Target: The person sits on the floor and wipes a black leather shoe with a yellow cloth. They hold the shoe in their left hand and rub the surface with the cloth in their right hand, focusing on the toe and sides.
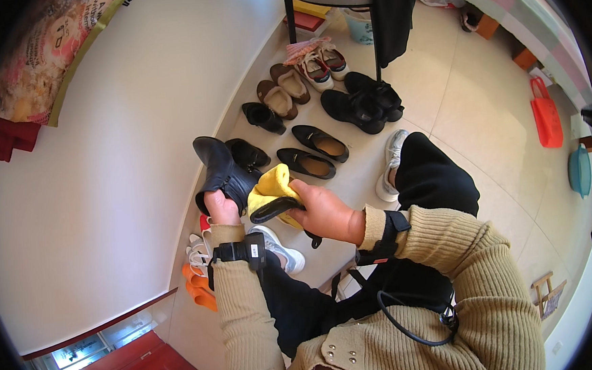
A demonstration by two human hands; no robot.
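My left hand (222, 209) grips a black leather ankle boot (219, 165) by its shaft, raised above the floor near the wall. Its fingers are hidden by the boot. In my right hand (326, 209) is a folded yellow cloth (272, 190) with a black edge, close beside the boot's shaft; whether cloth and leather touch, I cannot tell. Just beyond the held boot stands another black ankle boot (248, 154) on the floor. A pair of black flats with tan insoles (306, 163) lies beyond the cloth.
Along the wall stand fur-lined brown shoes (276, 98), laced sneakers (315, 70) and black boots (354, 105). Orange slippers (199, 288) lie at the lower left. A black-legged chair (290, 20) is at the top. Farther right are a red bag (547, 113) and a teal basin (579, 171).
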